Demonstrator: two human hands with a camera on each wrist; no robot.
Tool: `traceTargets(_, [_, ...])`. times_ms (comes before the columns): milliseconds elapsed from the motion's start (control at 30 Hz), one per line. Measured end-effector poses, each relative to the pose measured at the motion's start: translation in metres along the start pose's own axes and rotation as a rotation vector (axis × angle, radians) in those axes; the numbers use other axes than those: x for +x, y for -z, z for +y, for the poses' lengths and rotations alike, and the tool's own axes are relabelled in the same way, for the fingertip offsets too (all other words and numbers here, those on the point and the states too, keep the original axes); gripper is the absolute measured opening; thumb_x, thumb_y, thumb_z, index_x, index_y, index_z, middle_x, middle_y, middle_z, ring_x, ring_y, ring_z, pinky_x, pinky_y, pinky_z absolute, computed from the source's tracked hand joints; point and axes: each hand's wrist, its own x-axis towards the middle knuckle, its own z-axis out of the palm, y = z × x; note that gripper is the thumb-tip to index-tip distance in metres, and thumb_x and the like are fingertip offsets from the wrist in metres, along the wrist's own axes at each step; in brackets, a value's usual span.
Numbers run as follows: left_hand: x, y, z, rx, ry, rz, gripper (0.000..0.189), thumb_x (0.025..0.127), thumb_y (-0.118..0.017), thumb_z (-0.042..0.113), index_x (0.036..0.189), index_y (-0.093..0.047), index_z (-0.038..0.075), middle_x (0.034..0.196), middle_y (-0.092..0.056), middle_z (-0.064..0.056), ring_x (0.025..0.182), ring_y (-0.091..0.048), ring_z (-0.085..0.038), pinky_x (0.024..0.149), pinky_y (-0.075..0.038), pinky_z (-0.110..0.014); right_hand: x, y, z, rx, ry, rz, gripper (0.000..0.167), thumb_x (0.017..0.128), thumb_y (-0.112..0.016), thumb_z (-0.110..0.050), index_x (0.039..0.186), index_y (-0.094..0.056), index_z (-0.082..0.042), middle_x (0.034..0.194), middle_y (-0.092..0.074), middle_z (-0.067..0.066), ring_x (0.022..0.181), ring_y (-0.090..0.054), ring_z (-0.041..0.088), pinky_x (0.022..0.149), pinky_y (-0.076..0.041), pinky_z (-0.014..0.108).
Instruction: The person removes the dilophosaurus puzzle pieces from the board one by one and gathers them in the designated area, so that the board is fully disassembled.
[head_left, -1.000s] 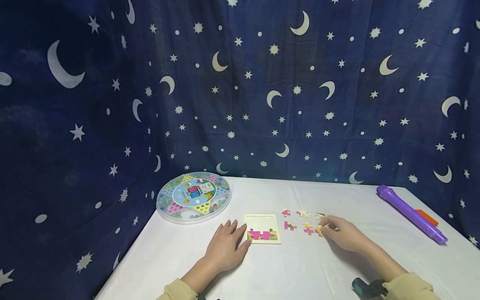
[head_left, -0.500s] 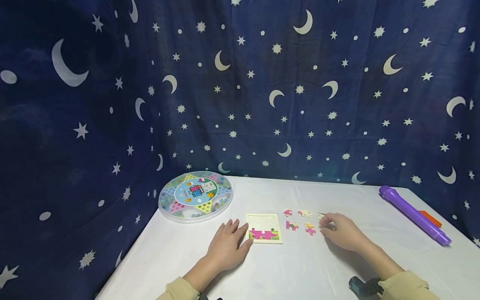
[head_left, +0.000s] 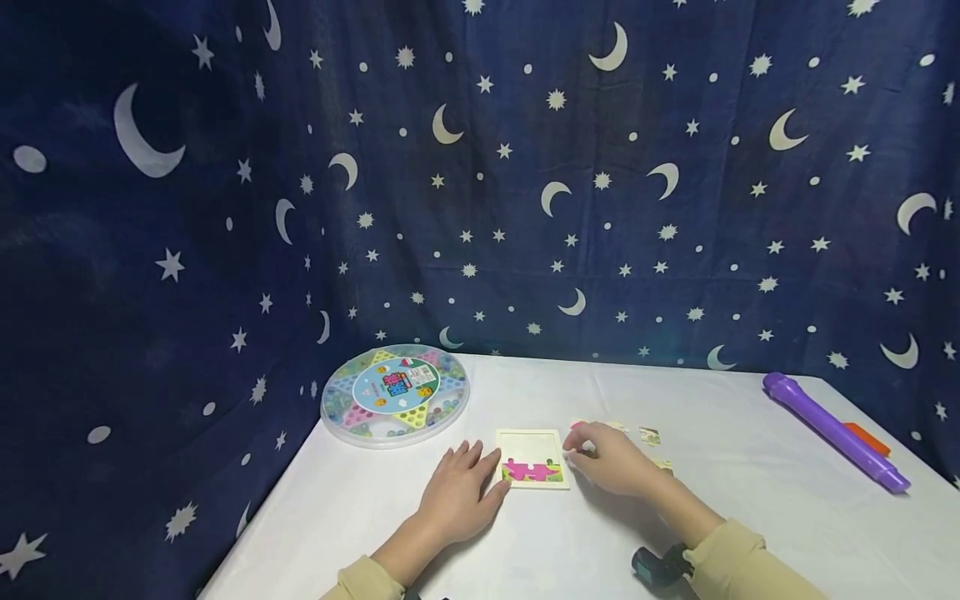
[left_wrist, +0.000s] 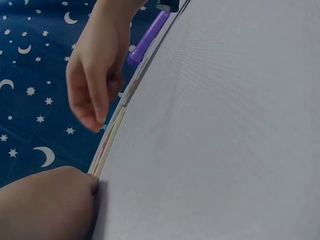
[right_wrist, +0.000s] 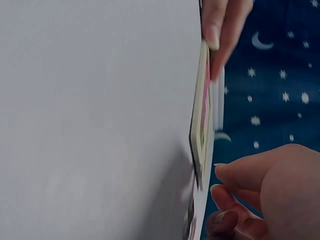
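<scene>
A small pale puzzle frame (head_left: 533, 434) lies on the white table, a pink and green strip of fitted puzzle pieces (head_left: 532, 472) along its near side. My left hand (head_left: 459, 493) rests flat beside it, thumb and forefinger at its left edge. Over the loose pieces just right of the frame is my right hand (head_left: 617, 460), fingers bent and thumb near the forefinger. In the right wrist view a gap shows between the right fingertips (right_wrist: 216, 190), with no piece visible in it. A loose puzzle piece (head_left: 649, 436) lies beyond the right hand; others are partly hidden under it.
A round, clear-lidded board game box with marbles (head_left: 450, 421) lies at the back left. At the far right are a purple tube (head_left: 832, 429) and an orange object (head_left: 868, 438). A dark blue curtain (head_left: 510, 208) with moons and stars hangs behind the table.
My right hand has moved left from the rightmost loose pieces to the frame's right side, uncovering pieces on the right. The left hand stays at the frame. The view shifts slightly.
</scene>
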Motion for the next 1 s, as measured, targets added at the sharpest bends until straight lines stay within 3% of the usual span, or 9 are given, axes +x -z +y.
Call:
traceTargets(33, [0.0,0.0,0.0,0.0,-0.001,0.001,0.055,0.103,-0.054,0.047,0.144,-0.061,0.01,0.147,-0.054,-0.021,0.141,-0.043,-0.043,0.118,-0.029,-0.057,0.002,-0.003,-0.003,0.001,0.012,-0.007,0.009,0.093,-0.072,-0.009,0.097,-0.071,-0.017,0.107,-0.069,-0.002,0.1,-0.064,0.023,0.097,-0.05,0.052])
traceTargets(133, [0.0,0.0,0.0,-0.003,-0.005,0.004,0.055,0.103,-0.054,0.047,0.144,-0.061,0.01,0.147,-0.054,-0.021,0.141,-0.043,-0.043,0.118,-0.029,-0.058,0.006,-0.011,-0.014,0.003,0.048,-0.025,0.01,0.092,-0.072,-0.01,0.098,-0.071,-0.018,0.099,-0.067,-0.006,0.094,-0.062,0.019,0.098,-0.048,0.054])
traceTargets(367, [0.001,0.0,0.0,-0.001,0.0,-0.017,0.055,0.103,-0.053,0.048,0.145,-0.06,0.012,0.148,-0.054,-0.02,0.142,-0.043,-0.042,0.118,-0.029,-0.058,0.009,-0.024,-0.03,0.008,0.144,-0.044,0.008,0.091,-0.075,-0.011,0.098,-0.072,-0.015,0.098,-0.068,-0.004,0.088,-0.06,0.016,0.082,-0.051,0.042])
traceTargets(633, [0.001,0.0,0.0,0.014,-0.01,-0.002,0.055,0.103,-0.053,0.048,0.144,-0.061,0.011,0.146,-0.055,-0.02,0.14,-0.045,-0.043,0.117,-0.031,-0.058,0.016,-0.036,-0.038,-0.028,0.253,-0.089,0.015,0.092,-0.074,-0.014,0.107,-0.076,-0.012,0.097,-0.07,-0.004,0.098,-0.065,0.02,0.09,-0.053,0.047])
traceTargets(1000, [0.0,0.0,-0.001,0.02,-0.025,0.025,0.054,0.102,-0.054,0.047,0.142,-0.063,0.011,0.144,-0.057,-0.021,0.138,-0.047,-0.043,0.115,-0.033,-0.059,0.025,-0.037,-0.055,0.028,0.167,-0.209,0.016,0.087,-0.073,-0.007,0.103,-0.072,-0.01,0.087,-0.064,-0.006,0.081,-0.058,0.015,0.079,-0.053,0.041])
